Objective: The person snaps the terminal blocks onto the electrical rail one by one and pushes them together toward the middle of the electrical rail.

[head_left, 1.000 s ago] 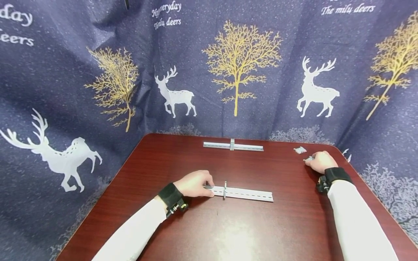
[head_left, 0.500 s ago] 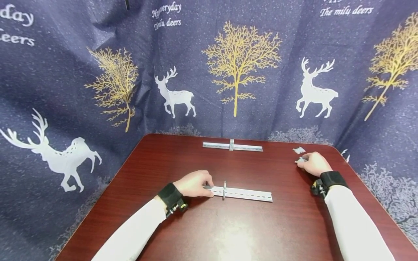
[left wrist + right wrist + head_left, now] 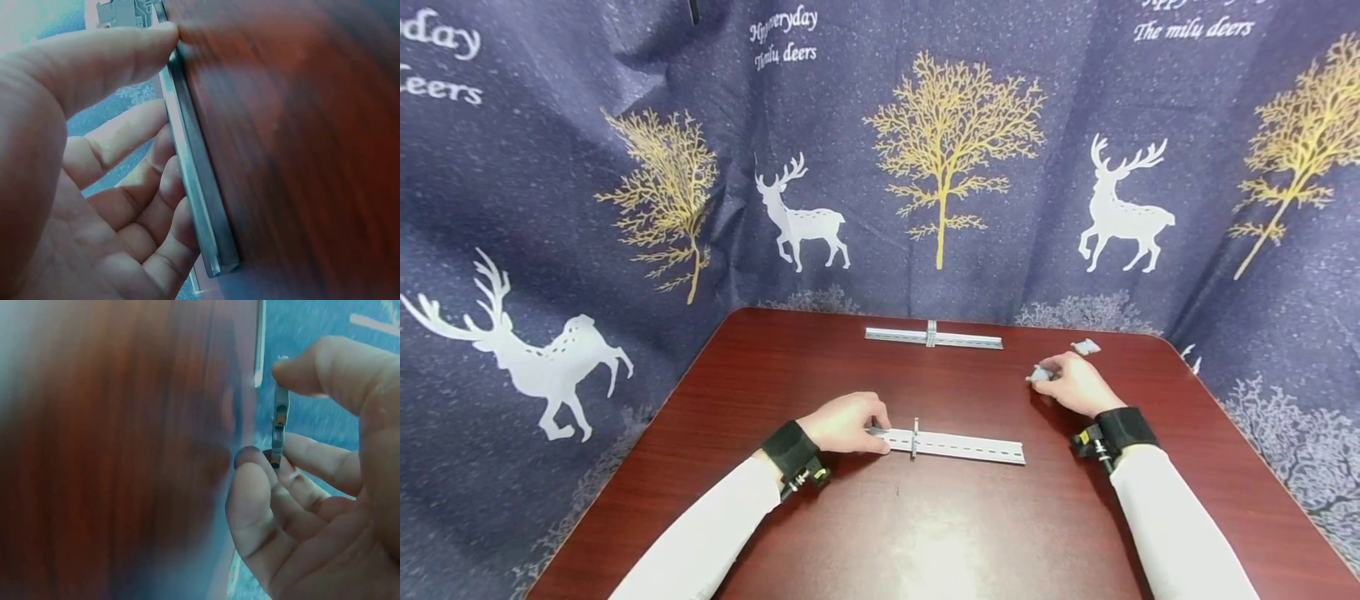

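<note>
My left hand (image 3: pixel 844 423) holds the left end of a silver slotted DIN rail (image 3: pixel 973 447) lying across the middle of the table. In the left wrist view, thumb and fingers pinch the long edges of the rail (image 3: pixel 190 162). A thin grey terminal block (image 3: pixel 915 438) stands upright on this rail, just right of the hand. Over the table, right of and beyond the rail, my right hand (image 3: pixel 1078 385) pinches another grey terminal block (image 3: pixel 1039 375). The right wrist view shows this block (image 3: pixel 280 419) edge-on between thumb and fingers, with small orange-brown spots along its edge.
Near the back edge lies a second DIN rail (image 3: pixel 970 341), with thin pieces (image 3: pixel 932 333) mounted at its middle. Another loose grey terminal block (image 3: pixel 1086 347) lies at the back right. A dark blue patterned cloth (image 3: pixel 880 167) hangs behind the red-brown table (image 3: pixel 775 367).
My right hand has carried the terminal block leftward from the table's right side, away from the loose block. The left hand and its rail have stayed in place.
</note>
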Demonstrator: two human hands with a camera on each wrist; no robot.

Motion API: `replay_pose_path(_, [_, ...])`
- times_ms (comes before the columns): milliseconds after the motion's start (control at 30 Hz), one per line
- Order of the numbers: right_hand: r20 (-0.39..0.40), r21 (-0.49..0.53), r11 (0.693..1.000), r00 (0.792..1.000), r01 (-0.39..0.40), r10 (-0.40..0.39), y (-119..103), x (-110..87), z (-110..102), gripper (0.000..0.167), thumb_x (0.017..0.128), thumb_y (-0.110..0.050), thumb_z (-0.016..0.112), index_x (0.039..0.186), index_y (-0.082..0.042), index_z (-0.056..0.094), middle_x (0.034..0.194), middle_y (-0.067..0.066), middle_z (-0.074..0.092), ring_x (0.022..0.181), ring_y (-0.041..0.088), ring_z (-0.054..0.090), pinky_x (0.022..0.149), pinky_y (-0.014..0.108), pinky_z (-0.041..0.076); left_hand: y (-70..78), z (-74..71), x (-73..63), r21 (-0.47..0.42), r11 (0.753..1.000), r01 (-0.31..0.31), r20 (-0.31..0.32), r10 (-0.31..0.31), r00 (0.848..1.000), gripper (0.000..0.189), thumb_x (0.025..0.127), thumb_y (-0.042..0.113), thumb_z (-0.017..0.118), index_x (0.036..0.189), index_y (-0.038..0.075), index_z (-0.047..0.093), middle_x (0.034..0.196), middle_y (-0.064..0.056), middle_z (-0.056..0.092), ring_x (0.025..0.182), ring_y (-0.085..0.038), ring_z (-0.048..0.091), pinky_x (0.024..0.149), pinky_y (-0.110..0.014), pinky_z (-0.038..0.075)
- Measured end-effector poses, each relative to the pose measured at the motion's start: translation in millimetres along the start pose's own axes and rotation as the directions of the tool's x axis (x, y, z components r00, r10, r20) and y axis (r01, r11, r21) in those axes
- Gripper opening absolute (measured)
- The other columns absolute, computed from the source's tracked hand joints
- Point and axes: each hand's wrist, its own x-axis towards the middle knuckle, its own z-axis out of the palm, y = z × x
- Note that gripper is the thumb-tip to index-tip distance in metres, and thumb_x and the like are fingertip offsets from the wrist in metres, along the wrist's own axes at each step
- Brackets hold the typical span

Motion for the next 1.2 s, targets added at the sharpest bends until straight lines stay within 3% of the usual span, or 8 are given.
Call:
replay_pose_path(200, [0.004,0.057,0.996,0.998,0.062,-0.063,-30,-3.1,15,0.044,0.096,-0.018,0.083,0.131,0.007,0.073,0.116,0.018,0.068,0.094,0.026,0.068,0.077,0.039,0.054,-1.1,0.1,-1.2,0.012,1.000,0.002,-0.002,-0.002,1.000,0.018,0.089,0.032,0.093,0.099,0.022,0.082,0.093,0.009,0.066,0.085,-0.010,0.057,0.078,-0.030,0.051])
replay_pose_path(400, [-0.006,0.066,0.985,0.987,0.159,-0.159,-65,-6.4,20,0.040,0.094,-0.013,0.084,0.130,0.002,0.074,0.113,0.010,0.065,0.093,0.021,0.063,0.077,0.037,0.051,-1.7,0.0,-2.1,-0.003,1.000,0.007,0.001,-0.007,1.000,0.017,0.090,0.033,0.092,0.101,0.025,0.082,0.093,0.010,0.065,0.086,-0.010,0.057,0.078,-0.030,0.051])
replay_pose_path(733, [-0.018,0.104,0.949,0.955,0.297,-0.297,-113,-17.6,35,0.042,0.092,-0.012,0.087,0.131,-0.002,0.075,0.110,0.002,0.062,0.088,0.016,0.059,0.071,0.031,0.050,-3.7,-1.2,-2.6,-0.034,0.999,-0.008,0.009,0.009,1.000,0.019,0.090,0.031,0.093,0.101,0.022,0.081,0.095,0.005,0.068,0.088,-0.015,0.061,0.080,-0.030,0.052])
replay_pose_path(967, [-0.011,0.159,0.923,0.936,0.349,-0.352,-131,-23.9,45,0.043,0.090,-0.009,0.088,0.130,-0.006,0.075,0.112,-0.002,0.065,0.089,0.013,0.063,0.074,0.031,0.055,-2.6,-3.4,-3.4,-0.050,0.999,-0.013,0.022,0.014,1.000,0.020,0.091,0.032,0.093,0.104,0.021,0.082,0.096,0.002,0.069,0.089,-0.016,0.063,0.080,-0.030,0.053])
replay_pose_path(1200, [0.014,0.278,0.895,0.930,0.350,-0.368,-148,-29.3,52,0.046,0.089,-0.006,0.089,0.129,-0.005,0.065,0.098,0.001,0.067,0.088,0.015,0.068,0.080,0.032,0.061,-5.6,-3.5,-3.6,-0.037,0.999,-0.002,0.027,0.003,1.000,0.027,0.094,0.039,0.090,0.111,0.020,0.082,0.096,0.007,0.067,0.087,-0.008,0.062,0.079,-0.028,0.054])
